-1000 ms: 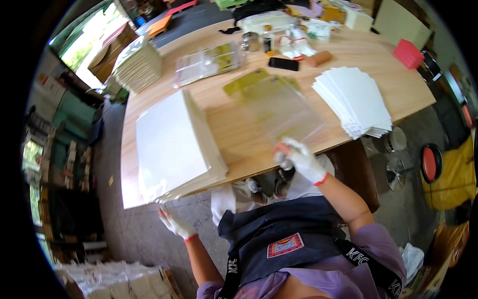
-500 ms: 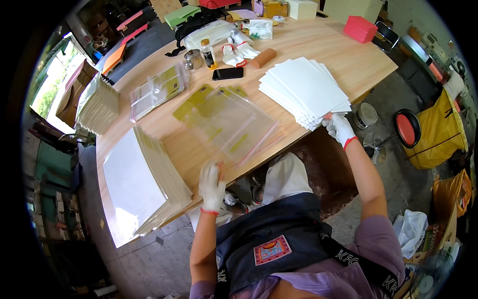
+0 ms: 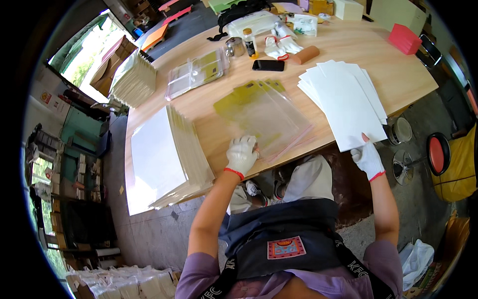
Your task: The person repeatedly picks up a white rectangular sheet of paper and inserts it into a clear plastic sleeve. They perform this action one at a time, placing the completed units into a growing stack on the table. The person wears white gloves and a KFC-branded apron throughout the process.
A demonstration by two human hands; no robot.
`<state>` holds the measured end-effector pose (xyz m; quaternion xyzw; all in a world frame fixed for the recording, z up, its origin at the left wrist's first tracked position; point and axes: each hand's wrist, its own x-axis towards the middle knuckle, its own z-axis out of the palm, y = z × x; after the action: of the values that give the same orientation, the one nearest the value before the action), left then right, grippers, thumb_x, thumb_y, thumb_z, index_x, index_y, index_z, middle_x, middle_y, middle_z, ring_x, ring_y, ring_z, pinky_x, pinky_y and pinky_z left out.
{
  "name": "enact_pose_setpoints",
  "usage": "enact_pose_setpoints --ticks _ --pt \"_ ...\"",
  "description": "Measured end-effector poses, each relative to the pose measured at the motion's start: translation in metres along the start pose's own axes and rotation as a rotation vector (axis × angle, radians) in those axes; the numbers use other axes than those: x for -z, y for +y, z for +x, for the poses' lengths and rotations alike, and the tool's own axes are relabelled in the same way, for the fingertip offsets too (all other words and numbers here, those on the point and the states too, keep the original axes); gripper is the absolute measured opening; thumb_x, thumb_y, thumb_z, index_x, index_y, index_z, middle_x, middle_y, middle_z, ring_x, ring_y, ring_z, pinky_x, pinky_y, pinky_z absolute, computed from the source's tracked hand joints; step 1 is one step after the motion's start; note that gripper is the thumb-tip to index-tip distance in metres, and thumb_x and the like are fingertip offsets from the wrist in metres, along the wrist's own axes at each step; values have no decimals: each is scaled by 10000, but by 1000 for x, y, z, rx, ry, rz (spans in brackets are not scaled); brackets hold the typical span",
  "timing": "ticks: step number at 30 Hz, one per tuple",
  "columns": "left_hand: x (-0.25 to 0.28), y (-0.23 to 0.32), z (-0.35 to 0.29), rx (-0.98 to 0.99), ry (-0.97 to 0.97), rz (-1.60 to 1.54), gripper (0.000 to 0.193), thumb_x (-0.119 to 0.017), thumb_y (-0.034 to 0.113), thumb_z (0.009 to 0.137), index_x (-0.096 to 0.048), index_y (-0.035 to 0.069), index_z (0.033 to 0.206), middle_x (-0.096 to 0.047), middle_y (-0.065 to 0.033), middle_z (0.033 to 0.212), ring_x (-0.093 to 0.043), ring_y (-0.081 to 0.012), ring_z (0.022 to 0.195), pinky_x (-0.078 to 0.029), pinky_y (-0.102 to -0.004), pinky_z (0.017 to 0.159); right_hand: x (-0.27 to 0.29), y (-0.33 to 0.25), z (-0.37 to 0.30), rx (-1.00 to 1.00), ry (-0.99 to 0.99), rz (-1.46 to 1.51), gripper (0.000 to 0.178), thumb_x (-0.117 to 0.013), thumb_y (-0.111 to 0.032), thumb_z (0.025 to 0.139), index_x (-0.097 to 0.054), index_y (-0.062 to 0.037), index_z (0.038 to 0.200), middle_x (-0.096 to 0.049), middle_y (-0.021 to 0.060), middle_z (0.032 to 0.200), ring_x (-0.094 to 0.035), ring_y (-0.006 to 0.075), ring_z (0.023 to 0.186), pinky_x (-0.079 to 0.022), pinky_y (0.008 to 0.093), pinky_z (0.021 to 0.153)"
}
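Observation:
My right hand [image 3: 367, 158], in a white glove with red cuff, grips the near edge of a white sheet [image 3: 343, 107], thumb on top. That sheet lies partly over a fanned pile of white sheets [image 3: 377, 94] and slightly overhangs the table's front edge. In a matching glove, my left hand [image 3: 242, 154] is closed at the near left corner of the overlapping clear plastic bags [image 3: 279, 122], which have olive-yellow far ends. Its thumb and fingers appear to pinch a bag's edge; the fingertips are partly hidden.
A tall stack of white sheets in clear bags [image 3: 159, 152] stands left of my left hand. Behind are a tied bag bundle [image 3: 194, 74], another stack [image 3: 133, 82], a black phone [image 3: 268, 65], a bottle [image 3: 250, 44] and spare gloves [image 3: 281, 47]. A stool [image 3: 438, 154] stands right.
My right hand has drawn one white sheet toward me, off the fanned pile. My left hand has come to the bags' near corner. The whole view has shifted.

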<state>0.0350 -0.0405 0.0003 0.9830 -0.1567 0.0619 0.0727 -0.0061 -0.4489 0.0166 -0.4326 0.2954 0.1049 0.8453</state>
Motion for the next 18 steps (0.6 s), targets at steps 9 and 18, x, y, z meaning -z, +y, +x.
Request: enact_pose_setpoints --ticks 9,18 --pt "22 -2 6 67 -123 -52 345 -641 135 650 -546 178 979 -547 -58 1010 -548 -275 944 -497 -403 750 24 16 -55 382 -206 25 469 -584 -139 794 -434 41 1201 -593 131 1075 -608 233 955 -524 324 791" --pt "-1 -13 -2 86 17 -207 276 -580 83 677 -567 165 940 -544 -46 1005 -518 -274 960 -480 -402 757 -11 70 -91 -21 -361 -150 448 -580 -239 792 -497 36 1136 -630 81 866 -595 110 602 -464 194 496"
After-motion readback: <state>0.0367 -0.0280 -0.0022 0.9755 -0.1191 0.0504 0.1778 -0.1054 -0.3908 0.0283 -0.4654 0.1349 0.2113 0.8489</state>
